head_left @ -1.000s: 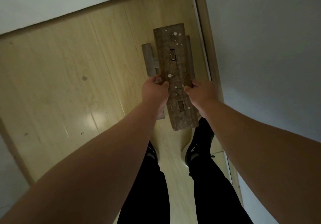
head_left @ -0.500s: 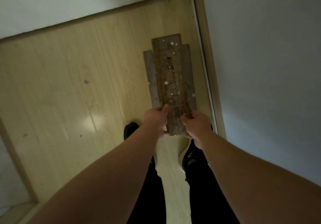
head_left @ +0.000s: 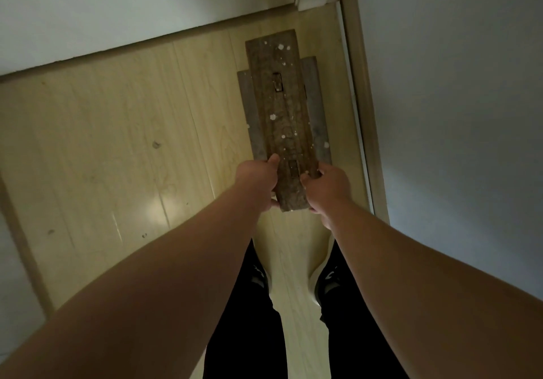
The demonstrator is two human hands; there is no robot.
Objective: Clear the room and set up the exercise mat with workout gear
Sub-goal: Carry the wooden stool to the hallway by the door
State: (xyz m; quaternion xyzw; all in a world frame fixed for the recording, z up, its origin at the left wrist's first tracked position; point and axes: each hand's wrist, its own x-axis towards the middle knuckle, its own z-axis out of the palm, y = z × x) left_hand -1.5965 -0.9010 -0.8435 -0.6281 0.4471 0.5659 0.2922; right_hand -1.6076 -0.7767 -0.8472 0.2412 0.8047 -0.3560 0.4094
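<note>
A narrow brown wooden bench point(head_left: 280, 114), speckled with white paint, stretches away from me over the light wood floor. Grey crosspieces of its legs stick out on both sides below the top. My left hand point(head_left: 258, 183) grips the left edge of the near end. My right hand point(head_left: 327, 189) grips the right edge of the same end. Whether the bench's feet touch the floor I cannot tell. No mat or workout gear is in view.
A white wall with a wooden skirting board point(head_left: 147, 45) runs across the far side. A wall or door panel with a wooden frame point(head_left: 363, 114) stands close on the right of the bench. My legs and dark shoes point(head_left: 329, 284) are below.
The bench has shifted away from me toward the far wall, and my hands have slid from its middle to its near end. My feet have stepped forward.
</note>
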